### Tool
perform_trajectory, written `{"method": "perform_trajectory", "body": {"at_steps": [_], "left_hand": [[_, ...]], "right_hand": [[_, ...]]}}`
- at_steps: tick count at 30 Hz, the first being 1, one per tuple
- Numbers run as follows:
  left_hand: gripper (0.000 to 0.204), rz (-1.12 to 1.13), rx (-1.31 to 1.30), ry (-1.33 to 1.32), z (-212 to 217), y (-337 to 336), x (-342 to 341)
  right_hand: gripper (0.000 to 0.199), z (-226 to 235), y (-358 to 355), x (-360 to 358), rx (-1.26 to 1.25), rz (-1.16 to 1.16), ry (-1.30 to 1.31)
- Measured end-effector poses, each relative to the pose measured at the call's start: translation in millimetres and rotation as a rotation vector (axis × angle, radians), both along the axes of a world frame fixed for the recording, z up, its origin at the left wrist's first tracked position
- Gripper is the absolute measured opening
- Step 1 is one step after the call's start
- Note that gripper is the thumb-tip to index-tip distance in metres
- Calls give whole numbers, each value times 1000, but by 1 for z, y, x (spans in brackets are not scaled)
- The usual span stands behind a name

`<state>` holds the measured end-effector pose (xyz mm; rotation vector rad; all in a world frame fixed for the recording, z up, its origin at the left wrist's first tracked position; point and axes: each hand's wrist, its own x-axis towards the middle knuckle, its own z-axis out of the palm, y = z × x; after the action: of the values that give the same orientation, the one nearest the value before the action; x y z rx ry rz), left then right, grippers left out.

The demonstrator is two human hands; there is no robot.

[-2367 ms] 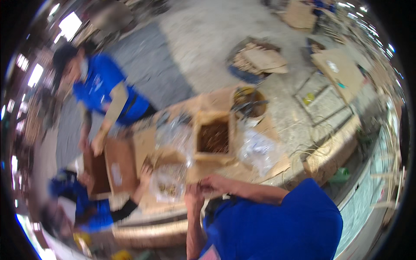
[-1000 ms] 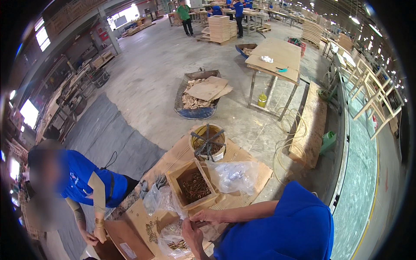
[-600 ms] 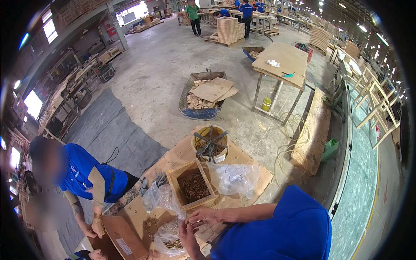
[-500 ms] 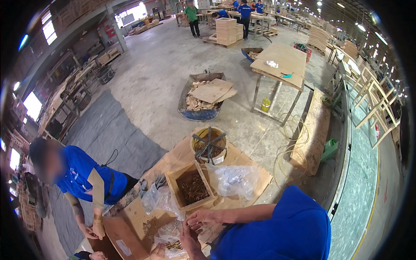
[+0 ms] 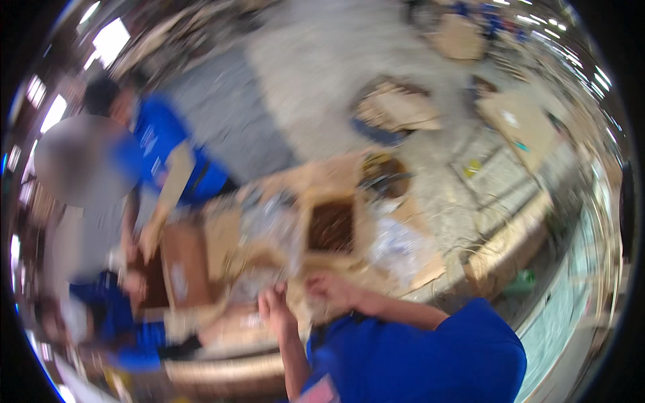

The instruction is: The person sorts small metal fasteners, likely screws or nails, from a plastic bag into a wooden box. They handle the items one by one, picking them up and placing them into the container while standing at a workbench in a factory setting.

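Note:
My left hand and my right hand are raised over the cardboard-covered worktop, a short gap between them. The view is smeared by motion, but the fingers of both look curled in; whatever they pinch, if anything, is too small and blurred to name. Just beyond my right hand is a square wooden box with small rust-brown pieces in it. A clear plastic bag lies beyond my left hand. Another clear bag lies to the right of the box.
A round tub with dark straps stands behind the box. At left, a person in blue reaches toward an open brown carton; another person's arm extends across the worktop. A scrap-filled cart and a table stand farther off.
My view has swung to the left and down, so the scene shifts and blurs. My hands, close together before, are now apart. More of the second person at lower left shows.

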<state>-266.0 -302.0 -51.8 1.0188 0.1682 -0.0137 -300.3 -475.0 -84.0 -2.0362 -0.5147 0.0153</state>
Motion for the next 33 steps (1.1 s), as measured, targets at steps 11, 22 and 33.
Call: {"method": "perform_trajectory", "body": {"at_steps": [11,22,33], "left_hand": [[16,40,1368,17,-59,118,11],[39,-251,1624,264,-100,96,37],[31,-143,1451,293,-117,101,41]], "right_hand": [[39,-4,40,-2,988,-199,1293],[27,4,47,7,1029,-229,1299],[20,6,58,8,1013,-126,1334]]}}
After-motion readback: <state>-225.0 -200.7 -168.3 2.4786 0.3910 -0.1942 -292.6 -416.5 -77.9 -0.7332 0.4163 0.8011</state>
